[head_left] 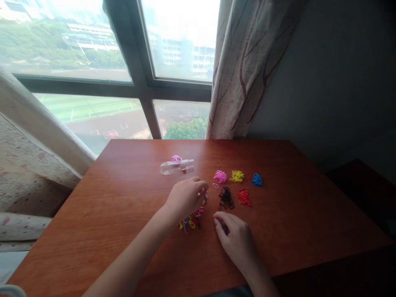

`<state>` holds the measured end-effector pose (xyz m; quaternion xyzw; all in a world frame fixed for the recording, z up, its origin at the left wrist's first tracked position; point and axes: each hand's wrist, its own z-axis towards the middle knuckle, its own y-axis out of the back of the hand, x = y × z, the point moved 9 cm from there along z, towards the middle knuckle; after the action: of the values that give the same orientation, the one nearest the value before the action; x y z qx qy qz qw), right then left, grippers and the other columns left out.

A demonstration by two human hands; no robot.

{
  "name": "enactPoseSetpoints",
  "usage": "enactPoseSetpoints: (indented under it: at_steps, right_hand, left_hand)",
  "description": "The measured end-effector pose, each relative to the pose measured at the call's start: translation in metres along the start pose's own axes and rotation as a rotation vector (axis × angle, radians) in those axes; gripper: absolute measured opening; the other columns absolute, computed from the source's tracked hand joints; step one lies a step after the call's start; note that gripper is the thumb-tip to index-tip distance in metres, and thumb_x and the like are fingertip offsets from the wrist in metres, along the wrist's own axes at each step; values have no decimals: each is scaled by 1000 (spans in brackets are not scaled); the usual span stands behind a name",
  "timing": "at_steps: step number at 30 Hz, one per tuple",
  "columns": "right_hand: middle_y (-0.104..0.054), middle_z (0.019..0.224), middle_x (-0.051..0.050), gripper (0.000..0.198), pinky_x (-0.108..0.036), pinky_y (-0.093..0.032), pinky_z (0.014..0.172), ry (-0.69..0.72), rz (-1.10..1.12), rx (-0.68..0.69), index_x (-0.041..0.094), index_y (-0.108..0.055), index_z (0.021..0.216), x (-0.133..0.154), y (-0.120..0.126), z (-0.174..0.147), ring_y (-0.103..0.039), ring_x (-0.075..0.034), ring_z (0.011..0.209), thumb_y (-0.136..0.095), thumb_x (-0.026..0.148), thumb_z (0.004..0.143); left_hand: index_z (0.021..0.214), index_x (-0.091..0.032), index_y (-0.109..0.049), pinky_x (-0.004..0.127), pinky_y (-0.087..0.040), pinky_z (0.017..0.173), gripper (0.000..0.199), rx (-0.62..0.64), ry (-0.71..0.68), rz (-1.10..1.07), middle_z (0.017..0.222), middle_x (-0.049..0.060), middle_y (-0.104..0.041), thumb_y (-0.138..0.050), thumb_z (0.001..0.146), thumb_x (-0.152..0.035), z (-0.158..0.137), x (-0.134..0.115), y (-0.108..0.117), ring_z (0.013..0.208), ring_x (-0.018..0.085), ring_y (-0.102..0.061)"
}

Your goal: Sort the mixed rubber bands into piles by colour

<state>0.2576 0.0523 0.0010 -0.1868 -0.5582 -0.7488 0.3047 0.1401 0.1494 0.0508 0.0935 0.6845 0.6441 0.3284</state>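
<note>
My left hand (187, 196) reaches over a mixed pile of small coloured plastic loop clips (191, 222), partly covering it. Its fingers are curled together, and whatever they may hold is hidden. Close to the table, my right hand (235, 235) has thumb and forefinger pressed together, just below the black clips (227, 197). I cannot make out anything in that pinch. Sorted heaps lie beyond and to the right: pink clips (220, 176), yellow clips (237, 176), blue clips (256, 179) and red clips (244, 197). One loose pink clip (215, 185) lies apart from its heap.
A clear plastic container (168, 168) with a pink part (176, 159) lies on its side behind my left hand. The brown wooden table (102, 214) meets a window at its far edge. Curtains (238, 82) hang on both sides.
</note>
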Motion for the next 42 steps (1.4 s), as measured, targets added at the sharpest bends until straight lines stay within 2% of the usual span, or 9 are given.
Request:
enactPoseSetpoints:
  at_steps: [3, 9, 16, 23, 28, 34, 36, 39, 42]
  right_hand:
    - [-73, 84, -4, 20, -26, -48, 68, 5, 4, -3, 22, -67, 93, -1, 0, -1, -68, -18, 73, -48, 18, 93]
    - [-72, 82, -3, 20, -25, -48, 66, 4, 12, -5, 22, -68, 93, 0, 0, 0, -68, -17, 72, -48, 17, 92]
    - [-73, 82, -3, 20, -25, -48, 66, 5, 11, -19, 22, -69, 92, 1, 2, 0, -68, -17, 71, -49, 17, 92]
    - [-72, 81, -2, 19, -25, -46, 68, 3, -4, 0, 22, -67, 92, 0, 0, -1, -67, -17, 72, -49, 18, 93]
    - [-69, 78, -1, 17, -25, -41, 67, 34, -48, 50, 23, -66, 91, 14, -3, -2, -64, -17, 71, -50, 19, 93]
    - [-64, 69, 2, 4, -26, -36, 62, 25, -64, 129, 24, -66, 89, 36, -15, -2, -59, -17, 65, -62, 22, 88]
    - [-66, 71, 2, 5, -26, -36, 62, 28, -61, 126, 24, -66, 89, 38, -18, -1, -60, -17, 66, -62, 21, 88]
    - [-67, 74, 0, 11, -26, -37, 64, 40, -57, 118, 24, -66, 88, 38, -22, 0, -61, -17, 68, -56, 19, 91]
    - [-68, 76, 0, 15, -26, -39, 65, 25, -30, 115, 23, -66, 88, 34, -23, 0, -62, -17, 70, -53, 18, 92]
  left_hand:
    - [90, -24, -74, 27, -46, 60, 22, 48, -36, 28, 87, 5, -70, -52, 87, -22, 18, -9, -10, 71, 19, -67]
    - [98, -22, -75, 28, -49, 63, 26, 106, -63, 61, 85, 8, -69, -54, 83, -19, 41, -15, -25, 73, 22, -69]
    - [106, -24, -73, 28, -49, 64, 31, 89, -39, 43, 89, 7, -70, -55, 83, -16, 43, -13, -19, 75, 21, -68]
    - [110, -26, -68, 27, -49, 68, 27, -17, -19, -50, 97, 5, -69, -49, 92, -22, -1, 3, 5, 77, 18, -67]
    - [102, -22, -68, 24, -51, 72, 21, -279, 27, -340, 94, 4, -71, -50, 91, -19, -56, 13, 22, 83, 16, -67]
    - [93, -21, -69, 21, -54, 63, 16, -572, 157, -477, 82, 2, -74, -54, 89, -19, -117, 20, 11, 69, 14, -69]
    - [92, -21, -69, 22, -55, 67, 15, -570, 148, -479, 83, 2, -75, -55, 88, -18, -122, 16, 5, 71, 15, -70]
    - [93, -21, -69, 22, -56, 73, 17, -489, 79, -498, 87, 3, -75, -54, 88, -15, -115, 8, -3, 78, 15, -71]
    - [95, -21, -68, 22, -56, 75, 18, -439, 71, -515, 88, 3, -75, -52, 89, -14, -110, 7, -7, 80, 15, -71]
